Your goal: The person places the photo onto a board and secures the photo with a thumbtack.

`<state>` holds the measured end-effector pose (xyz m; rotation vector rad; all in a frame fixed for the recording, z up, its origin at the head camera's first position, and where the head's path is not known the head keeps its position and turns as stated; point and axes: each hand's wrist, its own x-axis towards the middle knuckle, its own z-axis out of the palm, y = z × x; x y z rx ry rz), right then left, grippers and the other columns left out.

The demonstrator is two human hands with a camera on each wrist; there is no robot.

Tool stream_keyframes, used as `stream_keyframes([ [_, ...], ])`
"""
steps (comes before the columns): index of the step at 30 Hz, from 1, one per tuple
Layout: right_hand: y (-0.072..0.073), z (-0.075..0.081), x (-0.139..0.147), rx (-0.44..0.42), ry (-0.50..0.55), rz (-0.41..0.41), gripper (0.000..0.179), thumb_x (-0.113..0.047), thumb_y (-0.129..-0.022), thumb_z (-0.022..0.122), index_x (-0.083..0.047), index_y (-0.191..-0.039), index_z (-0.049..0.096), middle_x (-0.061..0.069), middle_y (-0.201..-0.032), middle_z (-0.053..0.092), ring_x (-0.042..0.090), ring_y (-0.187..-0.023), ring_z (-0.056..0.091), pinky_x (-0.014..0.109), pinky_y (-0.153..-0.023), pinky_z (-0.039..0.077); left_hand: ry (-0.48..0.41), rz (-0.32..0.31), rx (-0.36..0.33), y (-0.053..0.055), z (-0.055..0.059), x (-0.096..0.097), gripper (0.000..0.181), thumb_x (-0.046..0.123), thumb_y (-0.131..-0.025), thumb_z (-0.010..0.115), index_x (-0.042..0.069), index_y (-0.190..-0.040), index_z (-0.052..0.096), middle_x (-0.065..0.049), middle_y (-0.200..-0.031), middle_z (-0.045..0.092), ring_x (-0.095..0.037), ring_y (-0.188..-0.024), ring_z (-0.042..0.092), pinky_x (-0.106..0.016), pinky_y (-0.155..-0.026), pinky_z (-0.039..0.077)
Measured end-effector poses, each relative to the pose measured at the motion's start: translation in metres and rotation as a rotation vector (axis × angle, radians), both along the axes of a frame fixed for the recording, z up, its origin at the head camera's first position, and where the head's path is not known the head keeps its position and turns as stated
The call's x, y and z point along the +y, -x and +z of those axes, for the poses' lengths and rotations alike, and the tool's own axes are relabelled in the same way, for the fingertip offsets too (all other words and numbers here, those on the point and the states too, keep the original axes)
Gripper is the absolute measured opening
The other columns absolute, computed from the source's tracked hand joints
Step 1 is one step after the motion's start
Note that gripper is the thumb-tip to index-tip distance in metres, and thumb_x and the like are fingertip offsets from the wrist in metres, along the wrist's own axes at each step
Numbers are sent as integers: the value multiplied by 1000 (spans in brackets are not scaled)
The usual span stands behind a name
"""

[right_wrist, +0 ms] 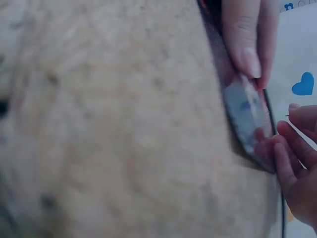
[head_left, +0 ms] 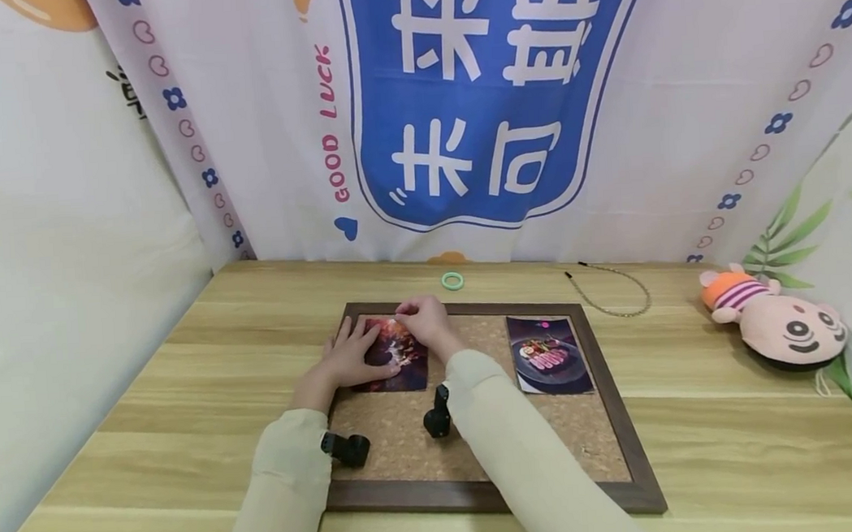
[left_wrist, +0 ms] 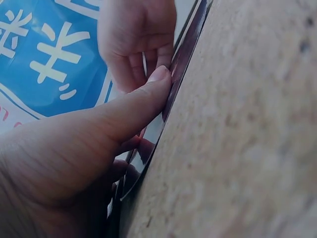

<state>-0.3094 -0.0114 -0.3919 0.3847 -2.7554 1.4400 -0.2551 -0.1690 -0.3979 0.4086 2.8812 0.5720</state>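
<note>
A cork board (head_left: 394, 463) with a dark brown frame lies on the wooden table. Spread fingers of my left hand (head_left: 351, 358) press a dark red photo (head_left: 414, 374) against its upper left part. At that photo's top edge, my right hand (head_left: 425, 323) pinches a small pin (right_wrist: 287, 116); only a thin dark bit of it shows in the right wrist view, and its head is hidden by the fingers. The photo's lower edge curls away from the cork in the wrist views. A second photo, of food on a plate (head_left: 549, 360), hangs at the right under a pink pin (head_left: 544, 325).
Behind the board lie a green ring (head_left: 452, 281) and a thin cord (head_left: 625, 315) with black ends. A plush toy (head_left: 792, 329) lies at the far right. A printed cloth (head_left: 272, 145) hangs along the table's back edge.
</note>
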Motion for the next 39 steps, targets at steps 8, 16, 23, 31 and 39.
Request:
stream_keyframes([
  [8,-2,-5,0,-30,-19,-35,12,-18,-81,61,-12,-87,69,-2,-87,63,14,-84,54,29,-72,41,11,-3,-4,0,1,2,91,61,-71,53,8,-138,20,-18,-141,2,-34,-126,-10,-57,-94,1],
  [16,0,-4,-3,-45,-145,-47,12,-24,-80,62,-18,-87,69,-6,-90,62,12,-85,54,28,-72,41,18,5,3,0,1,1,91,60,-72,54,8,-138,19,-18,-141,3,-35,-126,-9,-58,-93,2],
  [23,0,-3,-4,-57,-196,-63,11,-28,-79,62,-22,-85,69,-8,-86,62,11,-81,54,28,-68,42,14,6,5,1,3,2,91,60,-72,54,9,-138,19,-18,-141,3,-35,-126,-9,-58,-93,3],
  [31,-2,-3,-3,-57,-196,-82,8,-27,-79,62,-22,-79,69,-8,-83,61,11,-77,54,28,-66,42,12,7,3,-3,5,3,88,56,-73,56,7,-137,22,-19,-141,5,-35,-126,-8,-58,-93,4],
  [39,-5,-4,-4,-71,-188,-92,10,-27,-79,62,-22,-80,70,-8,-86,62,10,-79,55,27,-67,42,-1,13,4,-3,2,1,89,58,-72,55,8,-137,22,-18,-141,4,-34,-126,-8,-59,-93,4],
])
